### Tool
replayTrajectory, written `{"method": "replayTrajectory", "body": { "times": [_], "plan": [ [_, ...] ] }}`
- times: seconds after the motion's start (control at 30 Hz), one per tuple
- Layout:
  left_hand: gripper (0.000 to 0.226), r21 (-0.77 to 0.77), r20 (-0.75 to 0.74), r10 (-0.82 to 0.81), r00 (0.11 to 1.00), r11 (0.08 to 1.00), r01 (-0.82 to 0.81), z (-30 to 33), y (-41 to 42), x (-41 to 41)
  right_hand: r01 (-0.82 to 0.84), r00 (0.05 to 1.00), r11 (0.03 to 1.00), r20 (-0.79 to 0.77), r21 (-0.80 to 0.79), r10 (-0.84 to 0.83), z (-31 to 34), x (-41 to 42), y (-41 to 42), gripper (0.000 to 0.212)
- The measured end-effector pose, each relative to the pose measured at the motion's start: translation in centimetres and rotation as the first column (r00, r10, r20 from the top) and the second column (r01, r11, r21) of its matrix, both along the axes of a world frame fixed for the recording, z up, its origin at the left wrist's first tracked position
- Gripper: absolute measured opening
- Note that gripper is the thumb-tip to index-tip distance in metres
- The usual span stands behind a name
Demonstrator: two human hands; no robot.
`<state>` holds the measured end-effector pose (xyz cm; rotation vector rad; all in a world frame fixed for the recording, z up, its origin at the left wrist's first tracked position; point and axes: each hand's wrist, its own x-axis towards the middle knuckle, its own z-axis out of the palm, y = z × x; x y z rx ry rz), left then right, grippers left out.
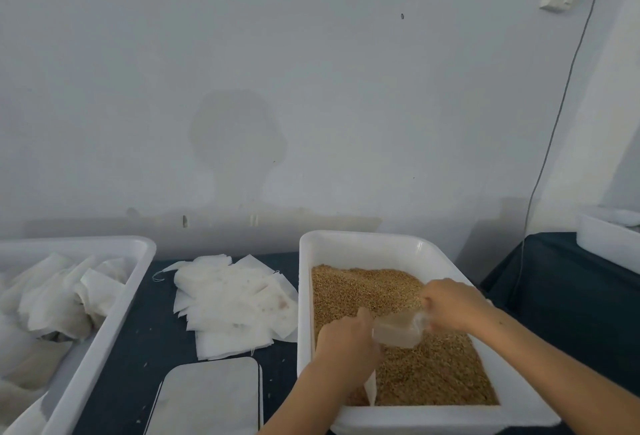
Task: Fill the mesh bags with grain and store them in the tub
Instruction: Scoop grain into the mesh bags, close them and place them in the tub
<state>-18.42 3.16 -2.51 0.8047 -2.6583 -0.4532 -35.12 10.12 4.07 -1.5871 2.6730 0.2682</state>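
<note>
I see my right hand (450, 304) gripping a clear scoop (398, 330) over the grain (433, 372); my left hand (346, 341) clutches a mesh bag (370, 388), mostly hidden, lower centre.

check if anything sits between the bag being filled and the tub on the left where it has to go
Nothing upright blocks the way. Between the mesh bag held in the left hand and the storage tub lie only a flat pile of empty bags and a flat grey slab, low on the table.

Golden-brown grain (408, 299) fills a white bin (363, 244); white mesh bags (235, 303) lie on dark cloth (152, 341).
</note>
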Motion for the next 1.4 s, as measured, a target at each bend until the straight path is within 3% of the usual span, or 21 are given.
{"method": "replayTrajectory", "body": {
  "times": [0.23,0.37,0.57,0.83,1.0,1.17,1.4],
  "plan": [
    [0.021,-0.024,-0.011,0.004,1.000,1.000,-0.004,0.1,0.1,0.1,-0.022,0.978,0.977,0.197,-0.211,0.065,-5.0,2.3,-3.9,0.012],
    [0.023,0.013,-0.109,0.019,0.994,1.000,-0.018,0.2,-0.1,-0.1,0.024,0.964,0.966,0.263,-0.256,0.045,-6.4,2.0,-4.2,0.013],
    [0.014,0.025,-0.270,0.039,0.962,0.999,-0.033,0.1,-0.9,0.0,0.103,0.890,0.927,0.449,-0.359,0.075,-3.4,0.8,-1.2,0.014],
    [0.017,0.002,-0.262,0.053,0.964,0.999,-0.055,0.0,-1.1,-0.1,0.075,0.853,0.935,0.508,-0.346,0.120,3.8,-1.1,4.8,0.013],
    [0.009,0.032,-0.296,0.074,0.952,0.997,-0.067,0.4,-0.7,0.1,0.020,0.871,0.964,0.478,-0.266,0.114,5.5,-1.4,6.5,0.015],
    [0.024,0.005,-0.354,0.030,0.935,1.000,-0.030,0.9,-0.3,0.4,-0.028,0.904,0.971,0.408,-0.239,0.126,6.5,-1.4,6.5,0.016],
    [0.017,0.000,-0.329,0.000,0.944,1.000,0.000,0.8,-0.4,0.4,-0.113,0.984,0.985,0.122,-0.132,0.129,8.7,-0.6,4.6,0.021]
  ]
}}
